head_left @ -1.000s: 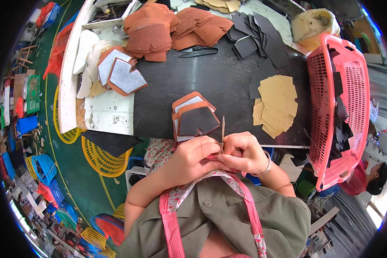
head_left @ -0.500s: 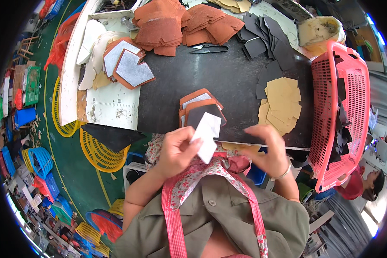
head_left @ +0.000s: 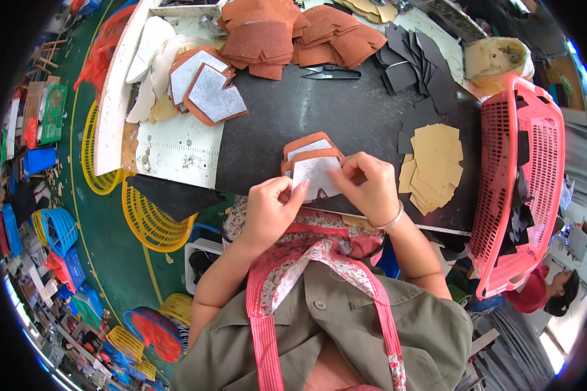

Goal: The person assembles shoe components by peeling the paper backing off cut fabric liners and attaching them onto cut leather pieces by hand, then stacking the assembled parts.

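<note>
A white notched lining piece (head_left: 314, 176) lies at the table's near edge, over a small stack of brown leather-like pieces with white patches (head_left: 312, 144). At its left edge my left hand (head_left: 272, 207) pinches it between thumb and fingers. My right hand (head_left: 373, 189), a bangle on its wrist, grips its right side with the thumb pressed on top. Most of the stack beneath is covered by the white piece and my fingers.
Brown piles (head_left: 257, 39), white-patched brown pieces (head_left: 216, 98) and black pieces (head_left: 430, 65) lie farther back, near small scissors (head_left: 332, 73). Tan pieces (head_left: 437, 163) lie right, beside a pink basket (head_left: 525, 176) of black scraps. A yellow basket (head_left: 153, 225) stands left below the table.
The white piece has gone from tilted in my left hand to flatter over the stack, covering the dark piece there. My right hand, apart and open before, has moved left onto it.
</note>
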`<state>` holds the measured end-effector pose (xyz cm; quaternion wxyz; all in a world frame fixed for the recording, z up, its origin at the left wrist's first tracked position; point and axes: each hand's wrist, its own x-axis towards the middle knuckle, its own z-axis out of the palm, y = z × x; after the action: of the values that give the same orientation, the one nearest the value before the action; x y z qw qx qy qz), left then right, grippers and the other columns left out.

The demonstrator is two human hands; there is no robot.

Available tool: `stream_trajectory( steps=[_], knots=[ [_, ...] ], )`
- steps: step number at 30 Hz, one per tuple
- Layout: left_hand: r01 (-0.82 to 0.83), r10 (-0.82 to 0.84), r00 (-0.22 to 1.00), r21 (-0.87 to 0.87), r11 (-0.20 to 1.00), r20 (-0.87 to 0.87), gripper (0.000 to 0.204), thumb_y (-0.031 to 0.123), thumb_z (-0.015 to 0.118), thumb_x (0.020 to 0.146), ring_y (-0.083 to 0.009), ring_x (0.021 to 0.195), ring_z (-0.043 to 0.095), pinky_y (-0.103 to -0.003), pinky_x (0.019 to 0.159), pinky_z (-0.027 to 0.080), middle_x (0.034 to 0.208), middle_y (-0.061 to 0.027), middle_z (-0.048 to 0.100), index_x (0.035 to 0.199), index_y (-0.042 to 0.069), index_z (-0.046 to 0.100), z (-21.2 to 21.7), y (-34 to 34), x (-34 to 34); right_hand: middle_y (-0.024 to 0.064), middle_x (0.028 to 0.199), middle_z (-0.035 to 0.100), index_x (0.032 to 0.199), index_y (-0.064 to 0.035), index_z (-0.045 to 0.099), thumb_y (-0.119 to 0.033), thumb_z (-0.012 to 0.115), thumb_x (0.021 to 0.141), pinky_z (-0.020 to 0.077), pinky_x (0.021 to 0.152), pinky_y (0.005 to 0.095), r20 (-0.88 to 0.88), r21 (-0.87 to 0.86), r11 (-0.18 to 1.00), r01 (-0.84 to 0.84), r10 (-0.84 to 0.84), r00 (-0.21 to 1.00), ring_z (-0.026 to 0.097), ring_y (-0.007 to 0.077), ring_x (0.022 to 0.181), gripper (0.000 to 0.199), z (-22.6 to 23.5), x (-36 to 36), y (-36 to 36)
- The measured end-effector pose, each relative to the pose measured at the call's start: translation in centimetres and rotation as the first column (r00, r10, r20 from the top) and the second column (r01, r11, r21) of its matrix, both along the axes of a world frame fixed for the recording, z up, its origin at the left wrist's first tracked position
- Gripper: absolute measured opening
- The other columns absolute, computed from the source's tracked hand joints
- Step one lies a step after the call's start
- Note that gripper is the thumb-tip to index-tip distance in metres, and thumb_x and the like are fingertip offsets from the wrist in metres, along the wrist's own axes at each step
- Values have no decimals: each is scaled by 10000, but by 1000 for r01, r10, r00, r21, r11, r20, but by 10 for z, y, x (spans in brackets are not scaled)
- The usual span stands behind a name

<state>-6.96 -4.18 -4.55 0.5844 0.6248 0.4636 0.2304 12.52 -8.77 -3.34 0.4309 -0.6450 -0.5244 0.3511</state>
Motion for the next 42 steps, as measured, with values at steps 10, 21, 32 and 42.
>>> stream_trajectory(
  steps=[10, 21, 32, 42],
  knots=[
    [97, -45, 978, 254, 962, -203, 302, 127, 732, 821, -108, 495, 530, -276, 459, 403, 584, -79, 547, 646, -33, 545, -5, 7, 5, 76, 741, 604, 711, -3, 545, -24, 765, 747, 488, 497, 247, 246, 74, 996, -52, 32, 969, 596, 137, 551, 225, -20, 4, 4],
    [283, 164, 875, 756, 591, -456, 242, 199, 731, 782, -293, 818, 572, -403, 697, 479, 845, -104, 535, 855, 45, 560, 21, 96, 25, 58, 735, 499, 700, -79, 532, -349, 790, 687, 459, 534, 364, 712, 13, 995, -98, 60, 700, 568, 251, 681, 374, -2, 16, 6],
    [201, 113, 956, 884, 423, -271, 124, 20, 741, 704, -259, 913, 603, -360, 795, 506, 887, -75, 639, 816, 2, 694, -6, 215, 25, 90, 752, 522, 722, -45, 516, -139, 726, 789, 456, 557, 391, 445, 87, 993, -76, 29, 895, 572, 287, 663, 239, 14, 21, 44],
    [-142, 155, 988, 578, 804, 26, 74, -13, 694, 786, -207, 731, 621, -288, 656, 486, 824, -96, 646, 848, -22, 654, 11, 215, 22, 171, 1232, 554, 1108, -12, 600, -94, 669, 798, 477, 907, 398, 641, 372, 836, -402, 82, 763, 561, 349, 1091, 327, -32, -16, 168]
  ],
)
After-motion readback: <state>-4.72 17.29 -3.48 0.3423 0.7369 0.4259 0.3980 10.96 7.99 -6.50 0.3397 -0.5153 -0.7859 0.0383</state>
